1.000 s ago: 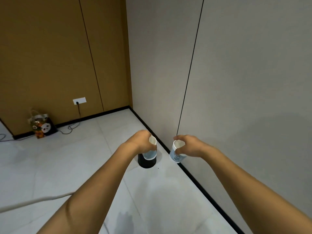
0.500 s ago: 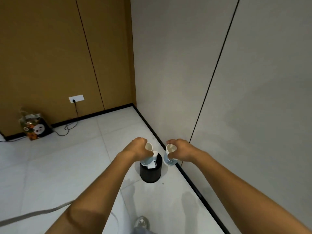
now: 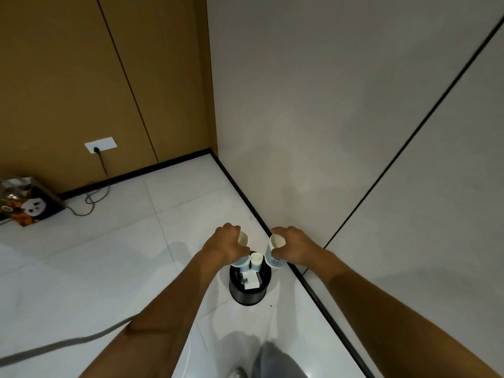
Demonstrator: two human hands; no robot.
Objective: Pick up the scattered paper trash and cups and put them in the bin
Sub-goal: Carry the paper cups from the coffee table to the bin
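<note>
Two cups ride in your hands above the black bin (image 3: 249,291), which stands upright on the floor (image 3: 114,268) directly below. Your left hand (image 3: 227,245), curled shut around its paper cup (image 3: 242,238), sits over the rim; your right hand (image 3: 293,245), closed on the blue-printed cup (image 3: 274,257), hangs just off its right edge.

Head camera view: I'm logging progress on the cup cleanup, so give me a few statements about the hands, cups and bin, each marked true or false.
1. Each hand holds a white-and-blue paper cup. True: left hand, right hand.
2. The round black bin is empty. False: white paper trash lies inside.
3. The bin stands near the wall's black baseboard. True.
4. The right hand's cup is inside the bin. False: it is beside the rim, still held.
</note>
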